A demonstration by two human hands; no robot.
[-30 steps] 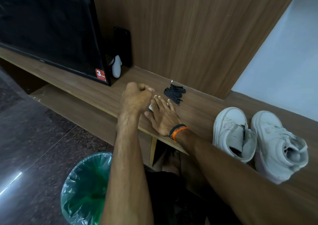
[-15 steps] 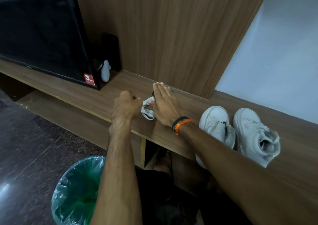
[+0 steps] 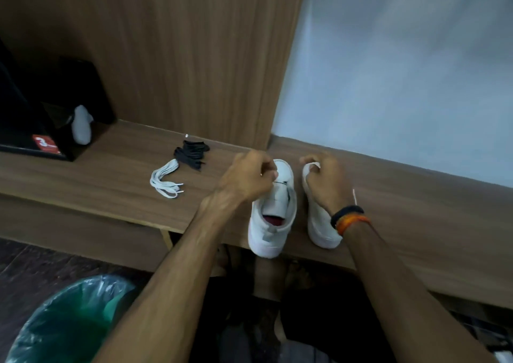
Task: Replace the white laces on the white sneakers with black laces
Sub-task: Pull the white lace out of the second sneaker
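Observation:
Two white sneakers stand side by side on the wooden shelf [image 3: 111,179], toes pointing to the wall, with no laces in them. My left hand [image 3: 249,178] curls over the front of the left sneaker [image 3: 273,223]. My right hand [image 3: 324,180], with a black and orange band at the wrist, grips the toe of the right sneaker [image 3: 319,230] and hides most of its upper. A bundle of white laces [image 3: 165,180] lies loose to the left of the shoes. The black laces [image 3: 191,153] lie bunched just behind the white ones.
A black TV [image 3: 19,118] stands at the far left of the shelf, with a small white object [image 3: 82,125] beside it. A bin with a green liner [image 3: 69,323] sits on the floor at lower left. A wood panel and a pale wall rise behind the shelf.
Both hands have let go of the white laces, which now lie by the black ones, and have moved right onto the two sneakers. The view has swung right.

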